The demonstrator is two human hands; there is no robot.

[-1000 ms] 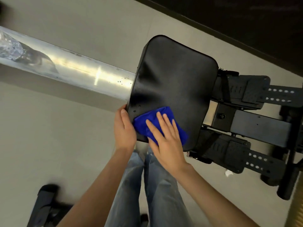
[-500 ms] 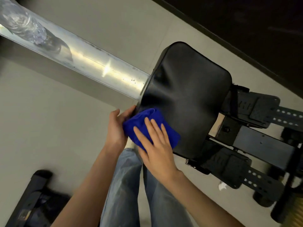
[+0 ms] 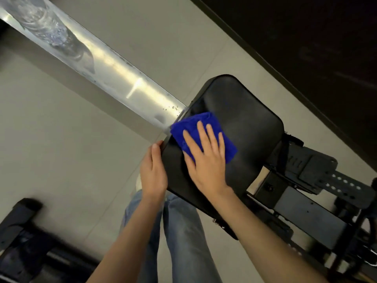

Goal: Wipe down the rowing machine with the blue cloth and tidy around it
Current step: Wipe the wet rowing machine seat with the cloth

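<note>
The rowing machine's black padded seat [image 3: 244, 123] sits on a shiny metal rail [image 3: 114, 78] that runs up to the left. A folded blue cloth [image 3: 191, 127] lies on the seat's left part, near where the rail meets it. My right hand [image 3: 206, 160] lies flat on the cloth with its fingers spread, pressing it to the seat. My left hand [image 3: 153, 172] grips the near-left edge of the seat, thumb on top.
Black footplates with strap holes [image 3: 326, 180] and the machine's frame stand to the right of the seat. Another dark piece of equipment [image 3: 22, 242] sits on the grey floor at bottom left. A clear plastic bottle [image 3: 47, 25] lies on the rail's far end. My jeans-clad legs [image 3: 179, 231] are below.
My right hand has slid the blue cloth from the seat's near-left corner up and onto its left part by the rail. My left hand has stayed on the seat's edge.
</note>
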